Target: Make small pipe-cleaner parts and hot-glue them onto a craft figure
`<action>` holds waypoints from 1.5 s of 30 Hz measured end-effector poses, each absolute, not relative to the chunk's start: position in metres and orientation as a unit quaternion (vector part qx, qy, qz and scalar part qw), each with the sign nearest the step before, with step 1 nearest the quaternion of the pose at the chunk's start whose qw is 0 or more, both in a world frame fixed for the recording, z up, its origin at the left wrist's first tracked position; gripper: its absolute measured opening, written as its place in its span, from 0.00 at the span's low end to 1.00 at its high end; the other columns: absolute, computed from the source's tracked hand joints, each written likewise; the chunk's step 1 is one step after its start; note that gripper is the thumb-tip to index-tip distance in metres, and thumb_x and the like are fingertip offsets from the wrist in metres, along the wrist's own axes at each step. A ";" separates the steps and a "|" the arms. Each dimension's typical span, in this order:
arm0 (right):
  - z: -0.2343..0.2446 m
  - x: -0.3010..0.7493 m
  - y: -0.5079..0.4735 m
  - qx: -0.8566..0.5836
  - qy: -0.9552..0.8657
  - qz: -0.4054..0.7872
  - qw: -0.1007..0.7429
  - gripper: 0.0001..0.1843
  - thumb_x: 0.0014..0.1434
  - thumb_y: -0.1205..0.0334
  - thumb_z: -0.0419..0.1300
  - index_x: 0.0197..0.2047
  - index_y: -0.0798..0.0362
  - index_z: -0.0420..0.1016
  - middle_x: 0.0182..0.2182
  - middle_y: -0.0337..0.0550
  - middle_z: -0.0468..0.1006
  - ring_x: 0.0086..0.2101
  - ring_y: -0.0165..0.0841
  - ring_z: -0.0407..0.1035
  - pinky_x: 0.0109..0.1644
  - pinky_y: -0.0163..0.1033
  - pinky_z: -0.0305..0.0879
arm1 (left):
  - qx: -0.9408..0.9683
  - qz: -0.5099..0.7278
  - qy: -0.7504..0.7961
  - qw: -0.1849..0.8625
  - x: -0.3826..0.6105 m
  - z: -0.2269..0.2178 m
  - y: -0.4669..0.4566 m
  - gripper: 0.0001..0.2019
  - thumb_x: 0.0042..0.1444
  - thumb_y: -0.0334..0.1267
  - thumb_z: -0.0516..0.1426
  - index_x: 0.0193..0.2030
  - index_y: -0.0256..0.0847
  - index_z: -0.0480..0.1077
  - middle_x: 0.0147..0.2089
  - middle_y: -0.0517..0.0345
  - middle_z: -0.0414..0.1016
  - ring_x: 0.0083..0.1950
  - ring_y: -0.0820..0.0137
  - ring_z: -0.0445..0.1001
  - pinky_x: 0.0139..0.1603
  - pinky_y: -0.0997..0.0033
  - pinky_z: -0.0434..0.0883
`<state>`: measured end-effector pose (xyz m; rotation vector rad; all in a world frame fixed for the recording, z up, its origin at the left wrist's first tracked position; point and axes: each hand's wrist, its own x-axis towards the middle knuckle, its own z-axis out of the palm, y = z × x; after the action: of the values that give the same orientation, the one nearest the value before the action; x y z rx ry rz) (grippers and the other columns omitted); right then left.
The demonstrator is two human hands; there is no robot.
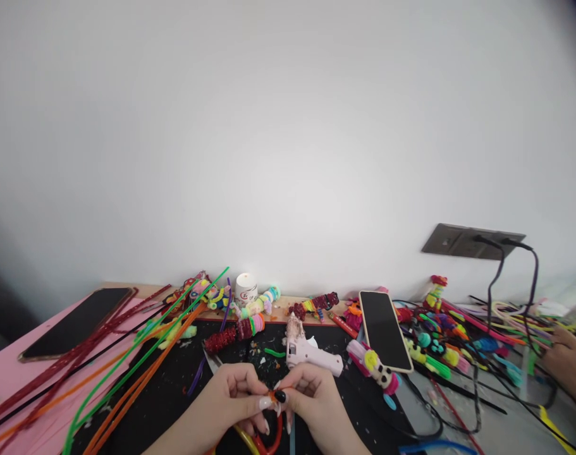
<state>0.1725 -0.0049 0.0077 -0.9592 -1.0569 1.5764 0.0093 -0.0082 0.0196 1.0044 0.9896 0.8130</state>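
At the lower middle, my left hand (238,398) and my right hand (311,401) meet with thumbs and fingers pinched together. Between their fingertips is a small orange piece (272,397), mostly covered, perhaps a bit of pipe cleaner. Scissors (244,437) with red and yellow handles lie below my hands, partly hidden by the left one. Just beyond my right hand rests a pale pink glue gun (311,354) on the black mat (358,420). A short green pipe cleaner (274,353) lies left of it.
Long green and orange pipe cleaners (140,373) cross the left side over a phone (74,322). A paper cup (246,289) stands by the wall. Another phone (386,330), fuzzy figures (375,370) and cables (489,303) crowd the right, where another person's hand (565,360) reaches in.
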 end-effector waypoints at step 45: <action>0.004 0.173 -0.006 -0.398 -0.446 0.652 0.467 0.12 0.37 0.64 0.71 0.22 0.59 0.73 0.14 0.39 0.75 0.14 0.27 0.67 0.19 0.30 0.65 | 0.487 0.393 0.403 0.668 0.002 0.001 0.000 0.09 0.41 0.35 0.66 0.22 0.35 0.70 0.23 0.55 0.81 0.26 0.69 0.78 0.25 0.76 0.69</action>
<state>0.1728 -0.0059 0.0039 -0.9759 -1.0934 1.6001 0.0024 -0.0004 0.0013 1.0988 0.9081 0.8865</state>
